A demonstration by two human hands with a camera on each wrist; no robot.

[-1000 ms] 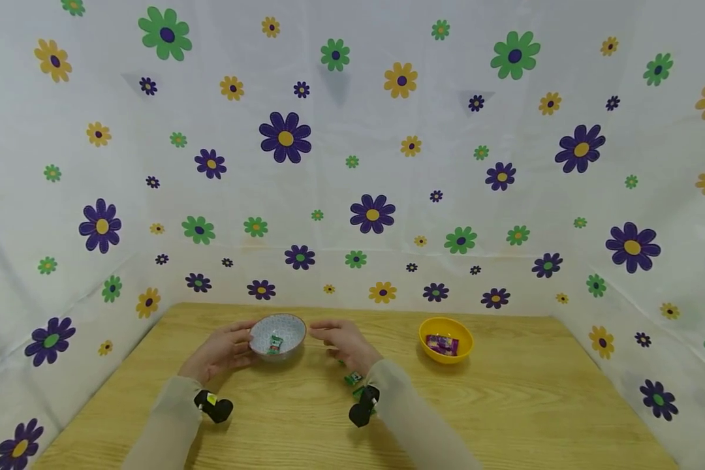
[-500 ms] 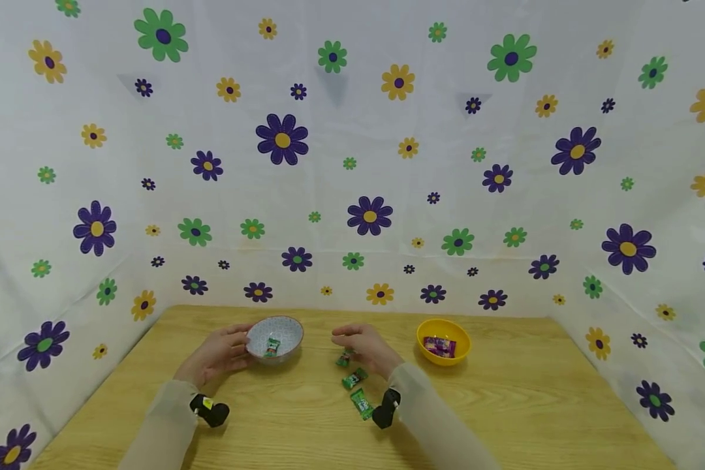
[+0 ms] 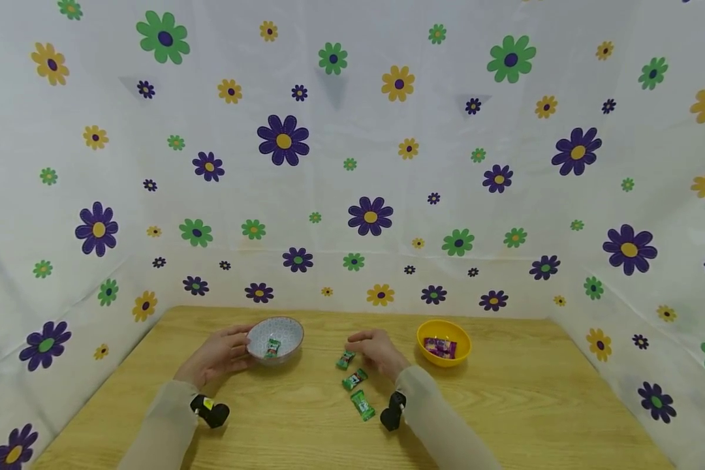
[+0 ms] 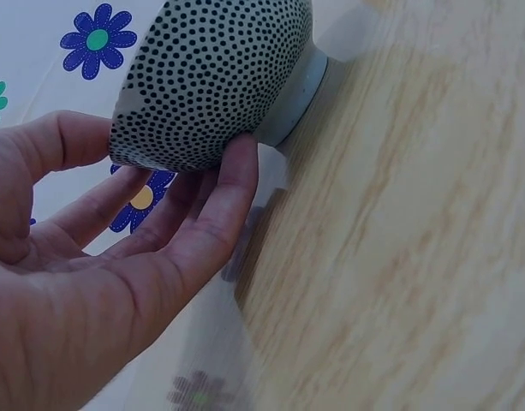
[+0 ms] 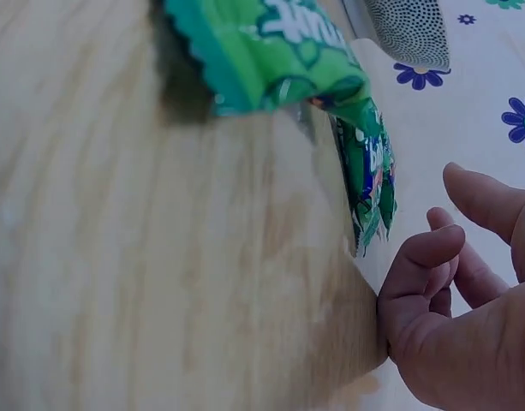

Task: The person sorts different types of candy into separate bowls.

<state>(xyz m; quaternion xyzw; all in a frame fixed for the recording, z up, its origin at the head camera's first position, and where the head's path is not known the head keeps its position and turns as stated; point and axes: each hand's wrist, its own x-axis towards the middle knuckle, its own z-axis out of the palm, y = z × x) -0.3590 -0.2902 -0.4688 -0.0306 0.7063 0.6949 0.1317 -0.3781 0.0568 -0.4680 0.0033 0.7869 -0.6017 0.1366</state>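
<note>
My left hand [image 3: 222, 352] holds the side of a patterned bowl [image 3: 290, 352], its fingers resting against the outer wall. In the left wrist view, one finger of the left hand [image 4: 134, 282] lies near the foot of the dotted bowl [image 4: 219, 81], others partly behind it. A green-wrapped candy [image 3: 273, 347] lies inside. My right hand [image 3: 382, 351] hovers just right of another green candy [image 3: 345, 360]; in the right wrist view its fingers are loosely bent and hold nothing. Two more green candies [image 3: 355, 379] lie nearer me.
A yellow bowl [image 3: 443, 360] with purple-wrapped candies [image 3: 440, 347] stands to the right of my right hand. White flower-printed sheets [image 3: 352, 176] wall off the back and sides of the wooden table [image 3: 534, 405].
My right hand has moved right and slightly toward me, from beside the patterned bowl to the green candies, uncovering them. The left hand has stayed at the bowl.
</note>
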